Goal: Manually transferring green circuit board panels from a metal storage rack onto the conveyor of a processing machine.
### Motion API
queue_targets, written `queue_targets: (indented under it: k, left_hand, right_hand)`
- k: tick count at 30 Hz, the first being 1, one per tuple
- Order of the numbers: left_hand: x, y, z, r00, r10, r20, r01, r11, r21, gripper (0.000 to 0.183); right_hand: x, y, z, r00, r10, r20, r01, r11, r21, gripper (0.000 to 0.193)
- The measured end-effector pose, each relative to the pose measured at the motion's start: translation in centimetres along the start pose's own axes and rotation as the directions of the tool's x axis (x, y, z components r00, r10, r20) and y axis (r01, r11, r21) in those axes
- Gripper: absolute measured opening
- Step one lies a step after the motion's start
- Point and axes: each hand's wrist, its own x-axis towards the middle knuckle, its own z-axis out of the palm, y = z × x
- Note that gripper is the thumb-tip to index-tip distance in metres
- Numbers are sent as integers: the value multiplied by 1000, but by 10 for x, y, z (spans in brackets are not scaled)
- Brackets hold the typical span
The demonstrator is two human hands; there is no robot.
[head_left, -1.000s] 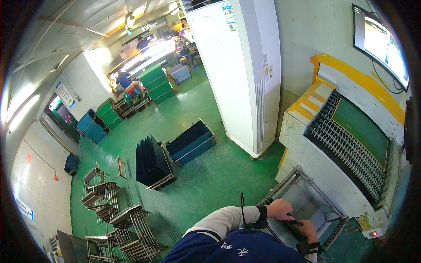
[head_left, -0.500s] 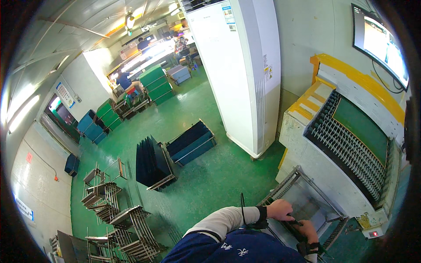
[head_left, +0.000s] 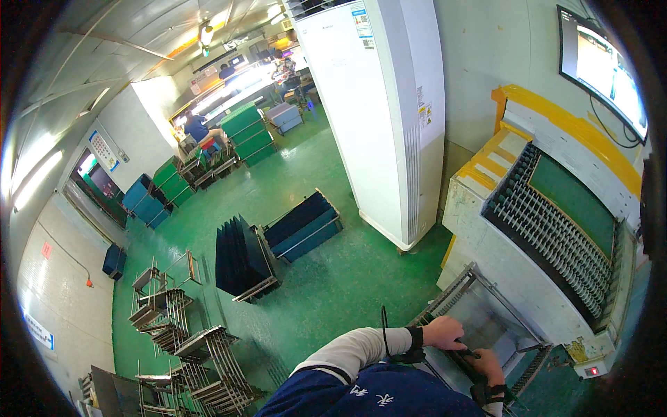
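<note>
My left hand (head_left: 442, 333) is closed, with its fingers curled over the near part of a metal rack (head_left: 490, 306) at the lower right. Just to its right, my right hand (head_left: 486, 365) is also closed. Both hands are close together around a small dark thing, too hidden to name. The rack has toothed side rails and a grey, sheet-like bottom. Beyond it stands a white roller conveyor machine (head_left: 549, 278), its upper edges covered in yellow tape. A flat green board (head_left: 573, 201) lies on its rollers.
A tall white air conditioner (head_left: 368, 118) stands ahead. Racks of dark panels (head_left: 243, 257) and a blue bin-like rack (head_left: 306, 226) sit on the green floor. Several metal racks (head_left: 180, 333) are stacked at left. A screen (head_left: 603, 66) hangs at right; people (head_left: 198, 128) sit far off.
The green board has shifted slightly away from me on the rollers. Both my hands stay in the same place and pose.
</note>
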Motion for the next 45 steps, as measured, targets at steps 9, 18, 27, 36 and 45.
queue_targets:
  k: [9, 18, 27, 36, 45]
  left_hand:
    - [1, 4, -6, 994, -28, 107, 24, 999, 39, 57]
    - [0, 3, -6, 995, -33, 96, 33, 999, 7, 57]
    - [-3, 3, -6, 997, -26, 72, 26, 1000, 6, 55]
    - [-3, 3, -6, 998, -9, 66, 8, 1000, 16, 56]
    - [-3, 3, -5, 996, -20, 88, 19, 1000, 23, 57]
  right_hand:
    - [0, 5, 3, 1000, 20, 4, -21, 998, 63, 42]
    - [-1, 3, 3, 1000, -20, -24, 20, 999, 27, 40]
    - [-4, -5, 0, 1000, 7, 2, -7, 999, 32, 42]
    - [-7, -9, -3, 1000, 20, 19, -21, 1000, 23, 37]
    - [2, 6, 5, 1000, -7, 15, 8, 999, -53, 37]
